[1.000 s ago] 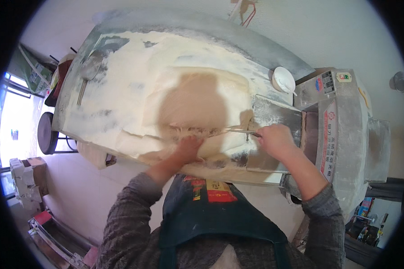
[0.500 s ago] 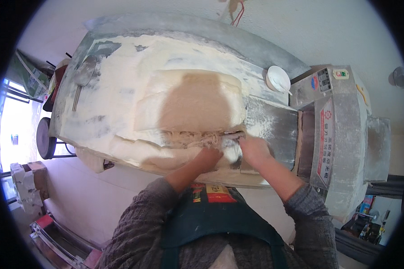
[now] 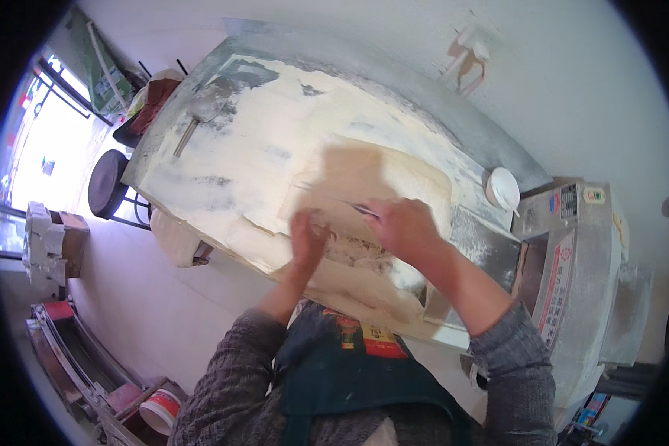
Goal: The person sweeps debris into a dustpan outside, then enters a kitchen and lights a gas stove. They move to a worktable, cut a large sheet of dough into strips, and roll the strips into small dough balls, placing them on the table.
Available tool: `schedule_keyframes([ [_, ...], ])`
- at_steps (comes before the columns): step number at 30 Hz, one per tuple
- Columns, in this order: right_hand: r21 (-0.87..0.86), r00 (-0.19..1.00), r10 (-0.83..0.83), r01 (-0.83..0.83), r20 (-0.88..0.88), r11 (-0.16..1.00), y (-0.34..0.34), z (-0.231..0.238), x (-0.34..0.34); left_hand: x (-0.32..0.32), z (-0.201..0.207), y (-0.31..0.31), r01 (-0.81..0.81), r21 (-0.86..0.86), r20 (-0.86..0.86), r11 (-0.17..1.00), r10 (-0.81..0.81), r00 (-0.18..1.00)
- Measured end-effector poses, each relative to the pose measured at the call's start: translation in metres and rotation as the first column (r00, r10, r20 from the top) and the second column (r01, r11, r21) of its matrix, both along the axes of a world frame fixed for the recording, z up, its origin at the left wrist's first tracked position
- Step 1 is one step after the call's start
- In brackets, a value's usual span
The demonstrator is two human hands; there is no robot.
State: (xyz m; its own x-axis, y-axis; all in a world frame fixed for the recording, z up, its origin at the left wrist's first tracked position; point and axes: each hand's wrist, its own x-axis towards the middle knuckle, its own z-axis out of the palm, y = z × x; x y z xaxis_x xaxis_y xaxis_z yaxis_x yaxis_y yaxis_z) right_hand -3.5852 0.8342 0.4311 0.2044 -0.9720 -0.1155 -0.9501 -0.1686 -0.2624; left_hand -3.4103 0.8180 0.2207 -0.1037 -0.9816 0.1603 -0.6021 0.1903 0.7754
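Observation:
A thick pale dough slab [image 3: 416, 178] lies on the floury worktop, with my shadow across it. My right hand [image 3: 409, 232] is closed around a thin knife [image 3: 362, 209], which points left over the slab. My left hand [image 3: 308, 241] rests at the slab's near edge, to the left of the knife, with its bent fingers and thumb apart. Nearer to me, a long dough strip [image 3: 349, 286] lies along the front of the worktop. Between strip and slab shows a rough, floury gap.
A steel machine [image 3: 572, 282] stands at the right end of the worktop [image 3: 223, 175]. Before it are a metal plate [image 3: 483, 241] and a white bowl [image 3: 502, 189] with a spoon. Far left lies a long-handled metal tool [image 3: 189, 134]; a round stool [image 3: 108, 183] stands beyond the edge.
My head view has turned and shifted. My right hand with the knife has moved from the dough's right end leftward along the slab. My left hand has moved left and away from me.

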Motion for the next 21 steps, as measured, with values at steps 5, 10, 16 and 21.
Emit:
schedule_keyframes([
  [5, 0.143, 0.979, 0.112, -0.089, -0.167, 0.986, -0.07, -0.04, 0.06, 0.035, 0.0, -0.056, -0.25, 0.215, 0.062, 0.944, 0.242, 0.968],
  [10, 0.228, 0.963, 0.136, -0.082, -0.231, 0.97, -0.117, -0.046, 0.1, 0.053, -0.009, -0.074, -0.185, 0.463, 0.172, 0.867, 0.117, 0.978],
  [16, 0.254, 0.952, 0.196, -0.134, -0.237, 0.958, -0.136, -0.068, 0.149, 0.056, 0.002, -0.069, 0.053, 0.572, -0.037, 0.818, -0.039, 0.999],
  [21, 0.249, 0.947, 0.182, -0.115, -0.266, 0.962, -0.122, -0.047, 0.134, 0.076, 0.027, -0.039, 0.158, 0.475, -0.026, 0.866, -0.165, 0.986],
])
